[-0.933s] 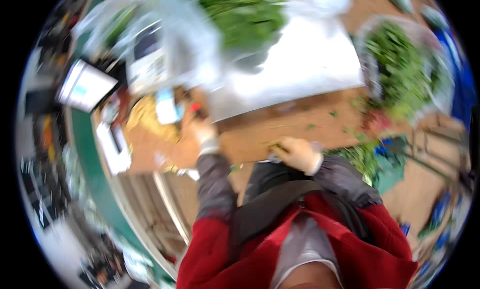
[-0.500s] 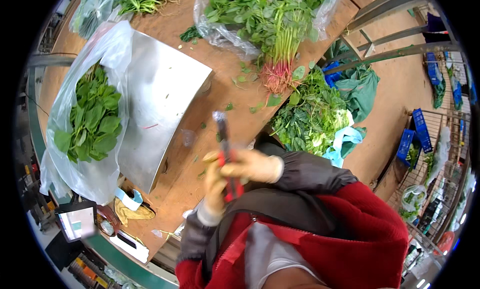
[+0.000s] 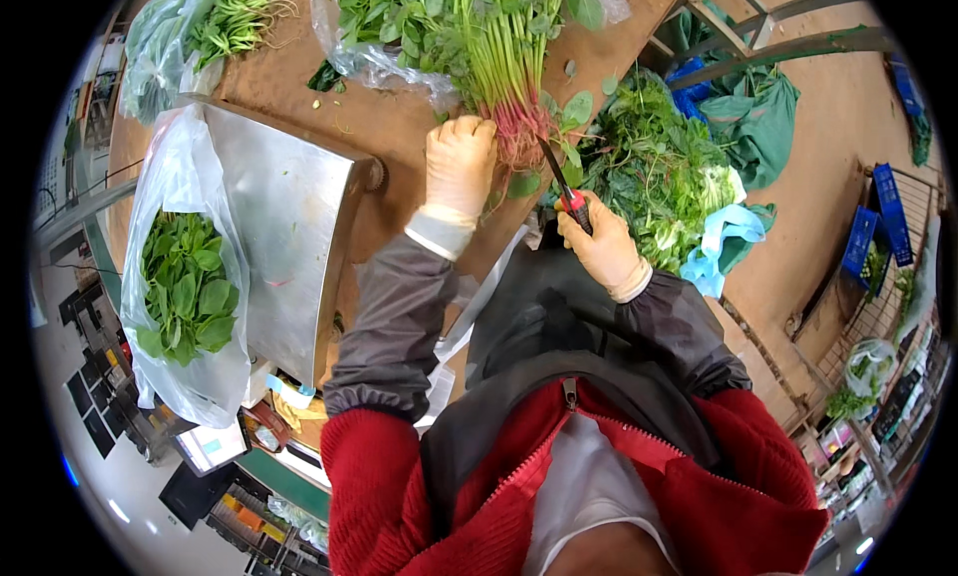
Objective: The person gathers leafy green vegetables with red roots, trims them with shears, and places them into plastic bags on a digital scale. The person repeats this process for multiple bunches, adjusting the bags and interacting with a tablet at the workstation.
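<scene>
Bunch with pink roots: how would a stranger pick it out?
Find the brown table, top centre. Beyond the steel platform and to its right lies the bunch of leafy greens. Its pink roots set it apart from the greens with pale roots at upper left.

I see a bunch of leafy greens (image 3: 507, 52) lying on the wooden table (image 3: 284, 72), green stems reddening into tangled roots near the table's edge; a knife (image 3: 562, 184), dark-bladed with a red-and-black handle, slants over that edge, its tip at the roots
</scene>
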Motion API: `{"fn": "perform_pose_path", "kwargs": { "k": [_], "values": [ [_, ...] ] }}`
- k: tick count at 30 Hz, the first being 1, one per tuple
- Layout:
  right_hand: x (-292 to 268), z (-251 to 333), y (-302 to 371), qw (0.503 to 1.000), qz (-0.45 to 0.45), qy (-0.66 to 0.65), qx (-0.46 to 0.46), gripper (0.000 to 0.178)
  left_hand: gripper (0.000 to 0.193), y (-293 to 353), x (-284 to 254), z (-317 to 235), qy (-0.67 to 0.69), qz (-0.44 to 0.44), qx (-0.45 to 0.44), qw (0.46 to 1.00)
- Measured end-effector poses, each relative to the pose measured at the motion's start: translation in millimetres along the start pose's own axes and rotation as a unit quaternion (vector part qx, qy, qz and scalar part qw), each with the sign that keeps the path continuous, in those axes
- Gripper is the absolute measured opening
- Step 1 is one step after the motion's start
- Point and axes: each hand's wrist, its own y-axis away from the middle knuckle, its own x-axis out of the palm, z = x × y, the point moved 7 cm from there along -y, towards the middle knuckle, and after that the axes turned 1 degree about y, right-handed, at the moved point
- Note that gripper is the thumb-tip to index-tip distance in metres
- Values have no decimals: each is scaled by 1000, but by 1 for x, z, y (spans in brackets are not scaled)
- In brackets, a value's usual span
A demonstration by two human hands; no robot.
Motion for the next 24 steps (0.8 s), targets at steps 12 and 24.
{"fn": "perform_pose_path", "kwargs": {
  "k": [12, 24],
  "values": [
    [24, 13, 0, 992, -37, 124, -12, 29, 10, -22, 20, 35, 347, 227, -92, 905],
    [44, 10, -20, 986, -42, 159, -15, 35, 12, -28, 18, 40, 299, 314, -109, 895]
  ]
}}
